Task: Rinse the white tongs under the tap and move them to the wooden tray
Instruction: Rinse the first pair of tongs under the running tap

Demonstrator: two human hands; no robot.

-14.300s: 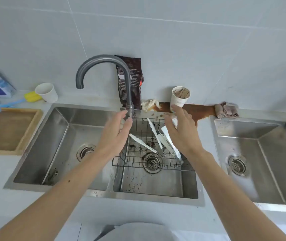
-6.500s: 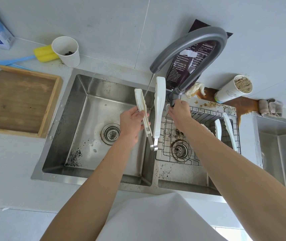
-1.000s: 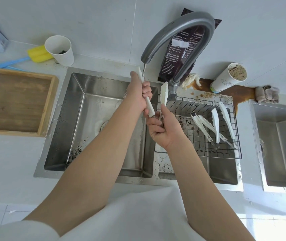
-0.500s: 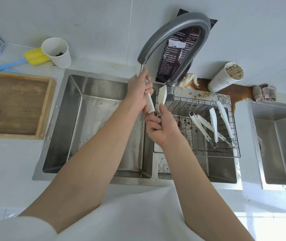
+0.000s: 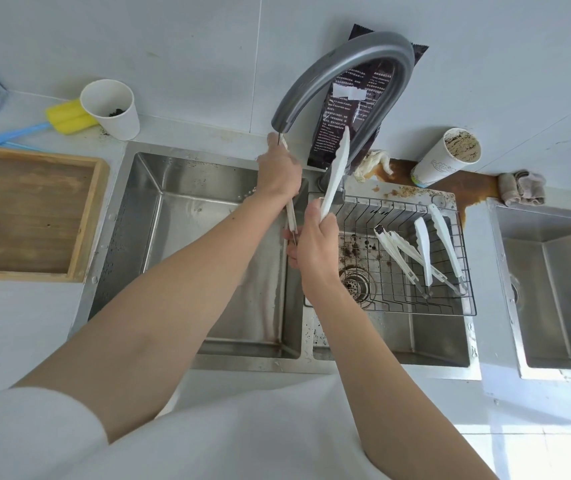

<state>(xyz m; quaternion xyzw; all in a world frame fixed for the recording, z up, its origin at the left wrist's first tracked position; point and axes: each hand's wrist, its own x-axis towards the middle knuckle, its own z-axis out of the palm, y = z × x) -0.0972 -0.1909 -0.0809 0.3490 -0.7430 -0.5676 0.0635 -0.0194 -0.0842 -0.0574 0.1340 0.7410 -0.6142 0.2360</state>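
Head view: nearest the camera a white sleeve (image 5: 27, 434) and two bare forearms reach up toward the tap (image 5: 343, 64), the landmark here. Below the tap's spout, the right hand (image 5: 313, 251) has its grip clenched around the hinge end of the white tongs (image 5: 335, 174), whose one arm rises from the fist and crosses in front of the tap's neck. Just beyond, directly under the spout mouth, the left hand (image 5: 279, 171) has its grip clenched around the tongs' other arm, where a thin stream of water meets it. Both hands hover over the divider between the left basin (image 5: 180, 216) and the basin right of the tap, where a wire rack (image 5: 412, 306) carries more white tongs (image 5: 422, 251) above a drain flecked with dark grounds. Well to the left of the tap, on the worktop (image 5: 13, 313), sits the wooden tray (image 5: 83, 223). Farther back, left of the tap, stand a paper cup (image 5: 112, 110) and a yellow sponge brush (image 5: 65, 116); behind the tap leans a dark bag (image 5: 346, 109), and to its right a stained cup (image 5: 447, 157), a brown spill (image 5: 464, 187) and a folded cloth (image 5: 521, 188).
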